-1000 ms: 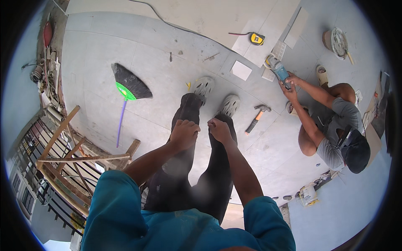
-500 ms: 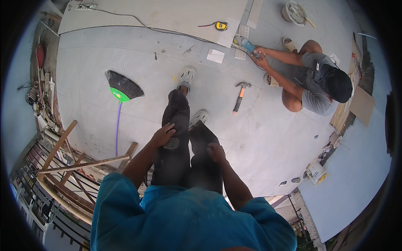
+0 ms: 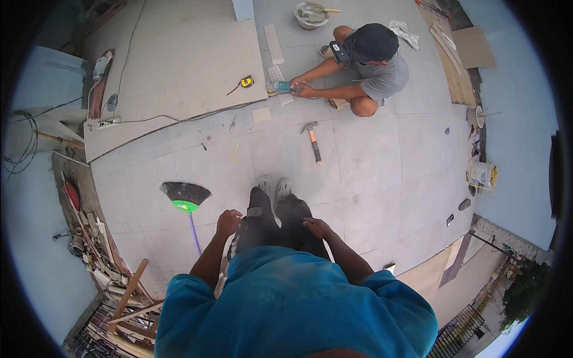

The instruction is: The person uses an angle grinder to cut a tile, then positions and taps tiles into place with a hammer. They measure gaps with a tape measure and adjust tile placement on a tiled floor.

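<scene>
Shifted since half a second ago: co-worker, hammer and tape measure now higher and more central in the view, broom lower left of centre, both hands unchanged on the dusty dark trousers.

Left hand (image 3: 228, 222) loosely curled, knuckles up, resting on the left thigh of the dark trousers (image 3: 276, 224); grasping nothing. Right hand (image 3: 316, 227) likewise flat-to-curled on the right thigh, fingers relaxed, holding nothing. Blue shirt (image 3: 292, 310) filling the lower edge. Grey shoes (image 3: 274, 186) just beyond the knees, planted on the grey tiled floor (image 3: 370, 161).

Just left of the left hand, lying on the floor: broom (image 3: 186, 197) with dark bristles, green collar and purple handle running back toward the near edge. Stacked timber (image 3: 128, 298) at the floor's lower-left corner.

Farther out, near mid-floor: hammer (image 3: 312, 141) with orange-black handle, well apart from the shoes. Beyond it, yellow tape measure (image 3: 246, 81) on a large pale board (image 3: 179, 65).

At the far edge: crouching co-worker (image 3: 367, 68) in grey shirt and dark cap, both hands on a blue power tool (image 3: 280, 88). Mortar bucket (image 3: 311, 13) behind.
</scene>
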The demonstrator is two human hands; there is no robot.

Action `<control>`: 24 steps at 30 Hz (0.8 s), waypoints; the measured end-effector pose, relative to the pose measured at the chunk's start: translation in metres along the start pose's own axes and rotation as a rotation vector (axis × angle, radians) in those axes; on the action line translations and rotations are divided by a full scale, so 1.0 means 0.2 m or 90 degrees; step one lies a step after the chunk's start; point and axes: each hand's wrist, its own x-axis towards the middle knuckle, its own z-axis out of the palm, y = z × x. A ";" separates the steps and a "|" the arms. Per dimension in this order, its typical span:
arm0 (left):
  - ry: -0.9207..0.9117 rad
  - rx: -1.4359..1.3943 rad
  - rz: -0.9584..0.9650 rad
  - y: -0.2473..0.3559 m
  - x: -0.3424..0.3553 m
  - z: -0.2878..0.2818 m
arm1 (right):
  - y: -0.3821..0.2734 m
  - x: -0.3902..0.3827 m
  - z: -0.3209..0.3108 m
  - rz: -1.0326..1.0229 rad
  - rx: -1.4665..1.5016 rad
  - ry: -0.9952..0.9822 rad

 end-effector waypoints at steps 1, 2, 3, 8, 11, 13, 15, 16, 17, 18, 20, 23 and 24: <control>0.010 0.032 0.047 0.00 0.03 0.01 | 0.06 0.02 0.01 -0.011 0.028 0.048; 0.022 0.066 0.099 -0.01 0.06 0.01 | 0.08 -0.01 0.02 -0.016 0.039 0.045; -0.006 0.080 0.099 0.00 0.07 -0.01 | 0.10 -0.03 0.02 -0.019 0.055 0.050; -0.053 0.059 0.123 0.09 0.18 -0.08 | 0.15 -0.09 0.00 -0.024 0.099 0.083; -0.105 0.011 0.124 0.04 0.22 -0.03 | 0.06 -0.16 -0.10 -0.067 0.015 0.117; -0.189 0.022 0.045 0.09 0.19 -0.05 | -0.01 -0.16 -0.14 -0.027 -0.002 0.098; -0.194 0.070 0.067 0.06 0.16 0.01 | 0.07 -0.10 -0.06 0.001 0.004 0.080; -0.199 0.119 0.046 0.26 0.06 -0.04 | 0.22 -0.01 0.03 -0.001 0.013 0.085; -0.197 0.179 -0.030 0.40 -0.04 -0.08 | 0.27 0.10 0.04 0.009 -0.063 0.020; -0.190 0.206 -0.082 0.44 -0.17 -0.14 | 0.01 0.02 -0.06 0.065 -0.101 0.006; -0.201 0.278 -0.100 0.54 -0.34 -0.15 | -0.16 -0.03 -0.14 0.143 -0.240 -0.017; -0.154 0.266 -0.032 0.33 -0.44 -0.11 | -0.26 0.00 -0.19 0.111 -0.273 -0.093; -0.144 0.261 0.035 0.22 -0.48 -0.08 | -0.24 0.03 -0.17 0.101 -0.276 -0.107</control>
